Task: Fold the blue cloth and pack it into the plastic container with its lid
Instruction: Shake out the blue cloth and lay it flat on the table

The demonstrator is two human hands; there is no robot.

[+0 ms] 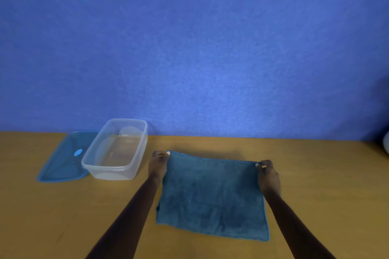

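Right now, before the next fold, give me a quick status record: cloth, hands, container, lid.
cloth: blue cloth lying flat on the wooden table, near edge toward the person
left hand: pinching the cloth's far left corner
right hand: pinching the cloth's far right corner
container: clear plastic container, open, empty, left of the cloth
lid: blue lid, off, flat on the table, left of the container and touching or partly under it
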